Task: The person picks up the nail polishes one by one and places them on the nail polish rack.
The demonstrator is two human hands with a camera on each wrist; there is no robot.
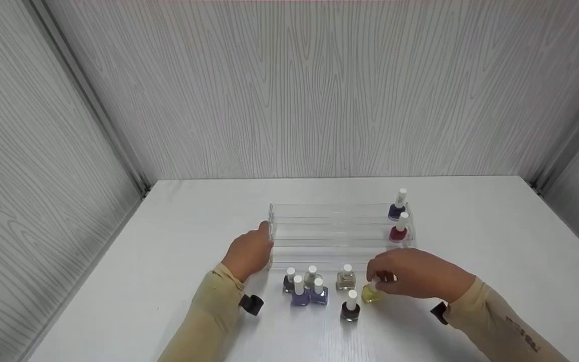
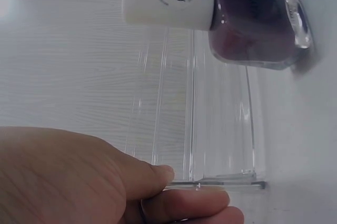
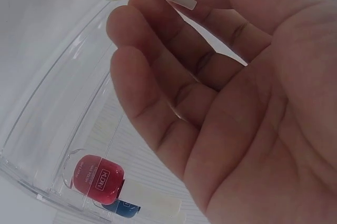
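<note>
Pinching yellow bottle (image 1: 370, 294) cap, right hand (image 1: 415, 274); left wrist view shows left hand (image 2: 79, 182) gripping rack (image 2: 221, 129) edge.

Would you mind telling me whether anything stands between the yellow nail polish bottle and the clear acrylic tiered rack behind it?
Nothing visible does: the yellow nail polish bottle, held by the right hand, sits just before the clear acrylic tiered rack.
</note>
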